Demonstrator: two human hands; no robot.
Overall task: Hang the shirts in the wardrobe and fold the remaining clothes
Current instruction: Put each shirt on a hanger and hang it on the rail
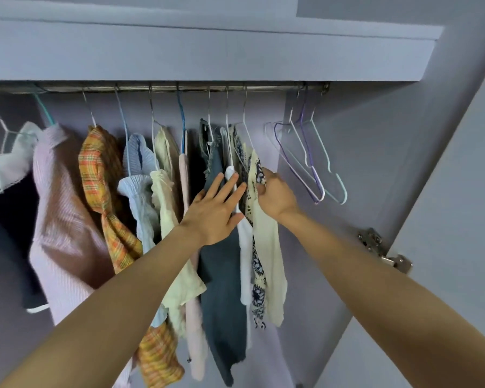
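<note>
Left hand (pixel 214 212) flat, fingers straight, pressing the blue top (pixel 221 275) aside — right hand (pixel 275 194) pinches the cream shirt (pixel 269 247) on the rail (pixel 179 87).

The left hand (pixel 213 212) lay flat, its straight fingers (pixel 230 186) pressing the dark blue garment (pixel 221 275) and a white top (pixel 245 247). Just right of those fingers the right hand (pixel 275 194) pinched the cream patterned shirt (pixel 266 247) near its shoulder. Further right hung bare hangers (pixel 311 163) (purple, white, pale green) on the rail (pixel 165 87).
</note>
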